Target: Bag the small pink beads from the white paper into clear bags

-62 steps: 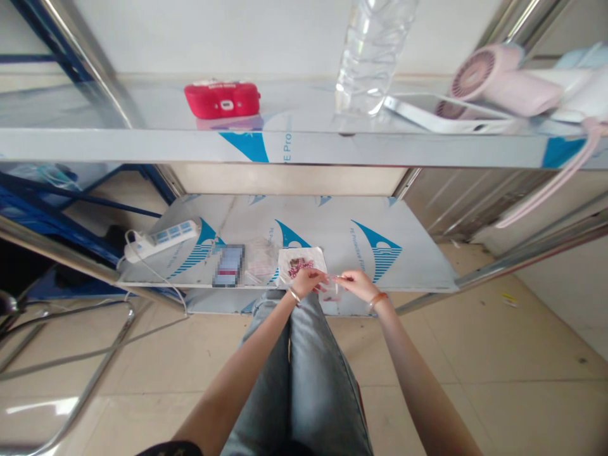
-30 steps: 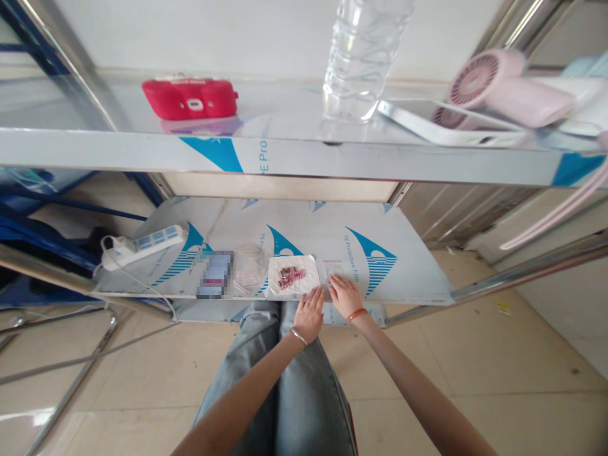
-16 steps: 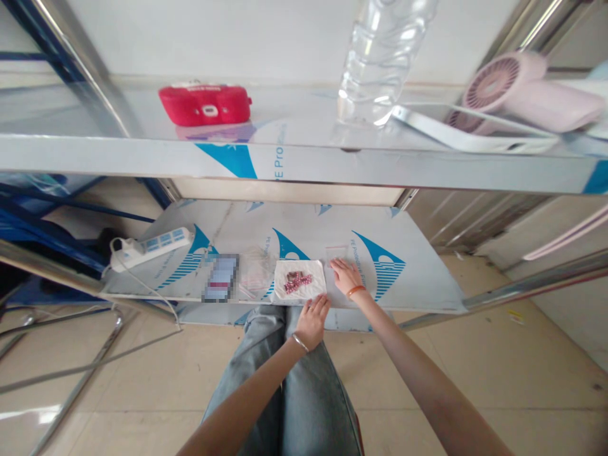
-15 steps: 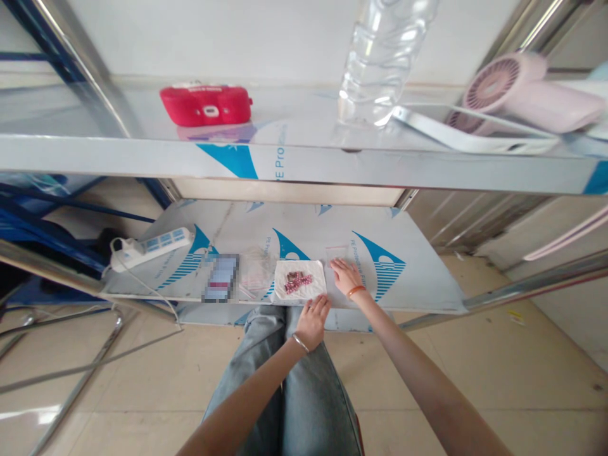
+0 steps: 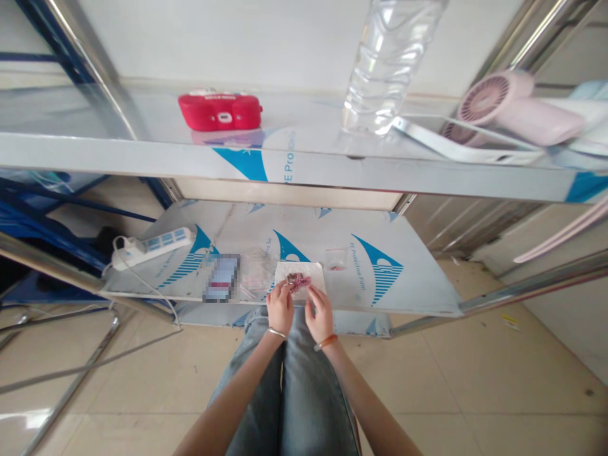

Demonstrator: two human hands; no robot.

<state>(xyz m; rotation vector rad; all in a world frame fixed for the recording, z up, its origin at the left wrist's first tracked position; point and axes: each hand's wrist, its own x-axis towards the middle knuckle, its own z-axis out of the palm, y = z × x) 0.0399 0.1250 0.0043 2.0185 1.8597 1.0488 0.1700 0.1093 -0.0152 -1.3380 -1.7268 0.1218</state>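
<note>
A white sheet (image 5: pixel 311 271) lies at the front of the lower shelf (image 5: pixel 418 285) with a small heap of pink beads (image 5: pixel 298 281) on it. My left hand (image 5: pixel 280 306) rests at the sheet's near edge, its fingers bunched together and touching the beads. My right hand (image 5: pixel 319 314) is beside it, its fingers stretched onto the sheet's front right part. A small clear zip bag (image 5: pixel 336 258) with something pink inside lies flat on the shelf to the right of the sheet, apart from both hands. My knees in jeans (image 5: pixel 294 392) are just under the shelf edge.
Left of the sheet lie a pile of clear bags (image 5: pixel 254 272), a blurred flat item (image 5: pixel 221 286) and a white power strip (image 5: pixel 154 243). The upper shelf holds a red case (image 5: pixel 220 112), a clear water bottle (image 5: pixel 384 63) and a pink hair dryer (image 5: pixel 513 104).
My right hand let go of the small zip bag on the shelf and drew back to the white sheet. My left hand moved forward onto the beads.
</note>
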